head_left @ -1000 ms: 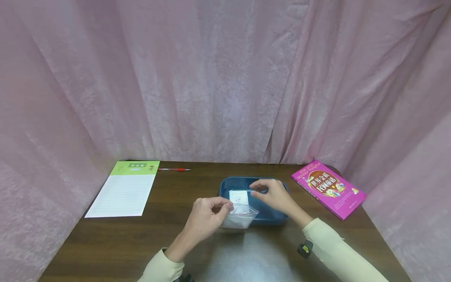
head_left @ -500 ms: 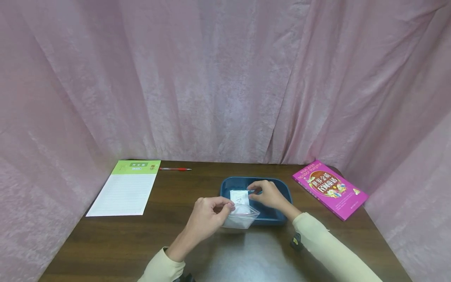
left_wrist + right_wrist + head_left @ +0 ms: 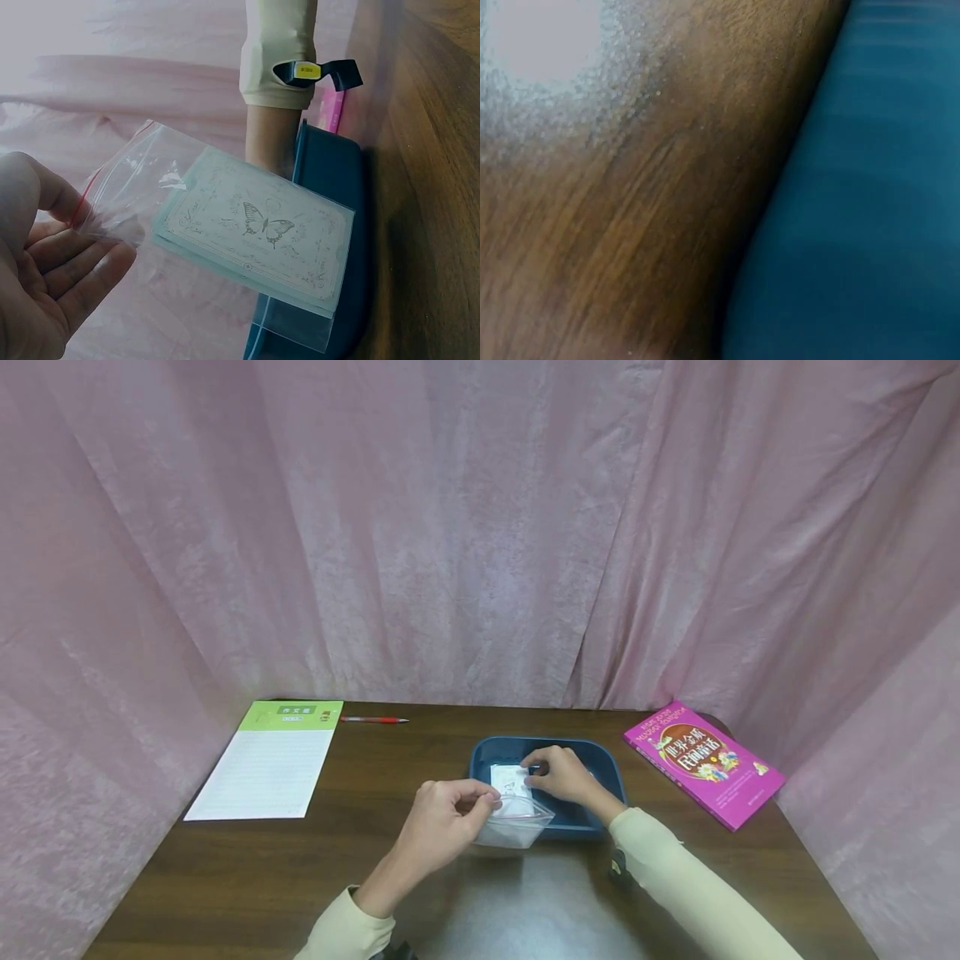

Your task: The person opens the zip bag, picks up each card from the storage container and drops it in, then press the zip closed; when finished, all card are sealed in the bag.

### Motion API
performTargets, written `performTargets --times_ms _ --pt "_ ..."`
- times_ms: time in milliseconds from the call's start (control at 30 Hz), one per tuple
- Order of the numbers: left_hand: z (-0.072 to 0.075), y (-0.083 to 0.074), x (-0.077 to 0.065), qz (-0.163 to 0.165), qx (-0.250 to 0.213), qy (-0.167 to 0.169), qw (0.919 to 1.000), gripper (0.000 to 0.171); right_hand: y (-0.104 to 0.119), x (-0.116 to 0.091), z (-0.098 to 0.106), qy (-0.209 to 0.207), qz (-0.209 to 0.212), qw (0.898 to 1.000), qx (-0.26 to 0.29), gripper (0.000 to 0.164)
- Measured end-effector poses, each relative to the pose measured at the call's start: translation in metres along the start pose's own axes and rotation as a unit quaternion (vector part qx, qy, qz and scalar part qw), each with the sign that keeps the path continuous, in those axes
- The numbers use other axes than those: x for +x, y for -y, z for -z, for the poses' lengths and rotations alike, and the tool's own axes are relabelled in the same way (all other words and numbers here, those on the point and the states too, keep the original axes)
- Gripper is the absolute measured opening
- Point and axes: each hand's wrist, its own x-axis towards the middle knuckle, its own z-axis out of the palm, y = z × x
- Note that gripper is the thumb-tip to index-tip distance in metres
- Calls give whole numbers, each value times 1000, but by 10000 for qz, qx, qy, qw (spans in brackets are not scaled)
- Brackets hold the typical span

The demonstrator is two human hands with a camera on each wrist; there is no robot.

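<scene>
Between the thumb and fingers of my left hand (image 3: 438, 818), a clear zip bag (image 3: 513, 825) is pinched at its mouth. Its red seal strip shows in the left wrist view, where the bag (image 3: 172, 184) holds a stack of pale cards (image 3: 255, 225), the top one printed with a butterfly. In the head view my right hand (image 3: 566, 775) is over the blue tray (image 3: 600, 833), thumb and index finger apart at the right edge of a white card-like piece (image 3: 508, 778) lying inside. Contact with that piece cannot be made out. The right wrist view shows no hand.
On the wooden table (image 3: 225, 885) a lined writing pad (image 3: 266, 768) lies at the left, with a red pen (image 3: 375, 720) beside its top. A pink book (image 3: 701, 762) lies at the right. Pink curtains (image 3: 465, 527) hang round the table's back and sides.
My right hand has moved left and slightly down within the tray, up to the white piece's edge. The left hand and the zip bag have hardly moved.
</scene>
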Motion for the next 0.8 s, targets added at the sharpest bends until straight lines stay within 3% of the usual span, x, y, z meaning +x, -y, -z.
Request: performTargets --times_ms 433,800 --pt "-1 0 0 -72 -47 -120 9999 14 9 -1 -1 199 -112 9995 -200 22" --pt "-1 -1 1 -118 -62 -156 9998 13 12 -2 -6 112 -228 9992 -297 30"
